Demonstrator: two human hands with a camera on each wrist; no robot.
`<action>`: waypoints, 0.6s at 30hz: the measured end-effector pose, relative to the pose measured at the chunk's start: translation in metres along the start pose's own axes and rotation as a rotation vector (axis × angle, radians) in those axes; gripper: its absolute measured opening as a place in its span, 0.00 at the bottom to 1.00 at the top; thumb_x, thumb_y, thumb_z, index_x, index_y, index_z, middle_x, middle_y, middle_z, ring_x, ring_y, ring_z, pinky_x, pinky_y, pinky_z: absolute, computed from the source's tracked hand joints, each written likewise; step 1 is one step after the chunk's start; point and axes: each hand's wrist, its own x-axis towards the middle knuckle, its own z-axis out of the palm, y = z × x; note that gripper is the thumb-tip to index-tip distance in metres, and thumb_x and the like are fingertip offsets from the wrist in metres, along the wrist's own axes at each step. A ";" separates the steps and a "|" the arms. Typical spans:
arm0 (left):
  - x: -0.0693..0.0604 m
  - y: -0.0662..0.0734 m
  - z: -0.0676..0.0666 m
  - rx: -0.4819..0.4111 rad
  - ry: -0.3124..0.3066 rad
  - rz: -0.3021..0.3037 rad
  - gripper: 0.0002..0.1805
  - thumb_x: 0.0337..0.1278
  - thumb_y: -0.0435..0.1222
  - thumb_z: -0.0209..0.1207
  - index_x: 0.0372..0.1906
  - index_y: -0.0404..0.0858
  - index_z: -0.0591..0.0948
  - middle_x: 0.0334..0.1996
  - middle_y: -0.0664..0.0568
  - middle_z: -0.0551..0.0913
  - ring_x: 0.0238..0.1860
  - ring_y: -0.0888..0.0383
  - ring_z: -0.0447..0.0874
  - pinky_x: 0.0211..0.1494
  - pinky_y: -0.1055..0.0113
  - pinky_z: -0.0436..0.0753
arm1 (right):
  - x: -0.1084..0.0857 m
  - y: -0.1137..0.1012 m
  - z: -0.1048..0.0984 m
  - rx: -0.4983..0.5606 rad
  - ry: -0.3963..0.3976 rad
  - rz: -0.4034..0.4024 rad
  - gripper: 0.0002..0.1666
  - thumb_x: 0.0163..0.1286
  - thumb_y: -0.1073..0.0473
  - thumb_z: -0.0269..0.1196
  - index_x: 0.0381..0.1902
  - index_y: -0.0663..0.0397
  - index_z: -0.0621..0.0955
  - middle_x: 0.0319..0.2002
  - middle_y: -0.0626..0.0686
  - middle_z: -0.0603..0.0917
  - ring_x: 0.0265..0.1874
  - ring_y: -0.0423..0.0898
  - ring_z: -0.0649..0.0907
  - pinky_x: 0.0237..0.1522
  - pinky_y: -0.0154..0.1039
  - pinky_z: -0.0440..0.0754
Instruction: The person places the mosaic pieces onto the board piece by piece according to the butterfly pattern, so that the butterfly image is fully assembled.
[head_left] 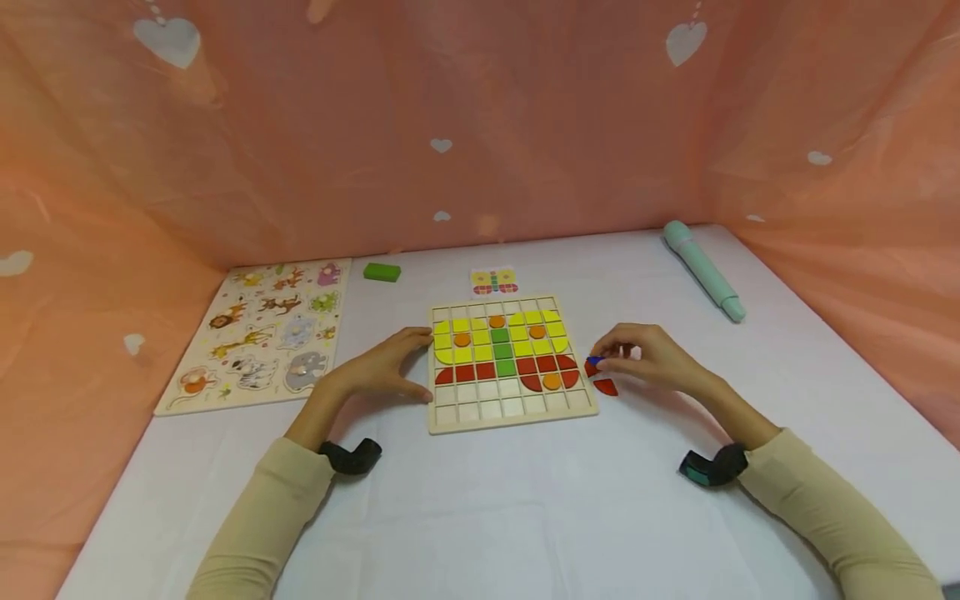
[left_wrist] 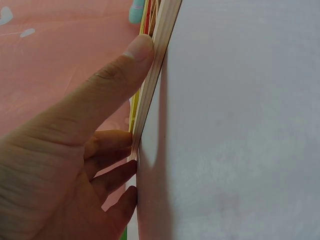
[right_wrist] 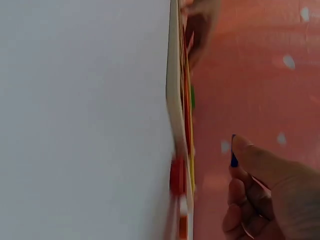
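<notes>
A wooden grid board (head_left: 468, 413) lies on the white table, with yellow, green, red and orange tiles set in a butterfly pattern. My left hand (head_left: 382, 364) rests against the board's left edge, thumb and fingers spread apart. In the left wrist view, the thumb's tip touches the wooden rim (left_wrist: 159, 55). My right hand (head_left: 648, 358) is just off the board's right side. It pinches a small blue tile (right_wrist: 234, 151) between thumb and forefinger, above the table. Below that hand lie loose red tiles (head_left: 605, 387), one partly hidden by the fingers.
A small butterfly picture card (head_left: 494, 282) lies behind the board. Farther left are a green block (head_left: 382, 272) and an animal peg puzzle (head_left: 255, 342). At the back right lies a mint-green microphone-like stick (head_left: 705, 271). Pink cloth (head_left: 525, 125) hangs around the table.
</notes>
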 end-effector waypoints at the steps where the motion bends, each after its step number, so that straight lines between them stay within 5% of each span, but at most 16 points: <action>1: 0.000 0.000 0.000 0.003 0.000 -0.001 0.53 0.38 0.51 0.71 0.68 0.30 0.61 0.70 0.40 0.55 0.71 0.44 0.50 0.72 0.50 0.53 | 0.008 -0.004 0.006 0.013 -0.009 -0.004 0.11 0.56 0.65 0.69 0.38 0.55 0.84 0.34 0.47 0.84 0.28 0.38 0.74 0.27 0.29 0.73; 5: 0.001 0.002 0.000 0.001 -0.003 -0.006 0.52 0.38 0.51 0.71 0.68 0.31 0.61 0.70 0.41 0.54 0.71 0.44 0.50 0.73 0.51 0.53 | 0.032 -0.018 0.030 0.054 -0.048 -0.024 0.10 0.57 0.63 0.68 0.38 0.56 0.84 0.34 0.49 0.84 0.27 0.40 0.74 0.27 0.31 0.73; 12: 0.003 0.002 0.001 -0.003 0.002 -0.001 0.52 0.38 0.50 0.71 0.68 0.31 0.61 0.70 0.41 0.54 0.71 0.45 0.50 0.73 0.52 0.53 | 0.057 -0.028 0.058 0.060 -0.103 -0.095 0.09 0.58 0.59 0.67 0.38 0.52 0.85 0.36 0.44 0.84 0.37 0.39 0.79 0.40 0.33 0.78; 18: 0.001 0.001 0.001 0.005 0.005 -0.004 0.52 0.38 0.51 0.71 0.68 0.30 0.61 0.70 0.40 0.55 0.71 0.44 0.50 0.73 0.51 0.53 | 0.062 -0.029 0.070 0.054 -0.119 -0.095 0.08 0.58 0.59 0.67 0.37 0.51 0.86 0.34 0.43 0.84 0.31 0.38 0.76 0.30 0.31 0.74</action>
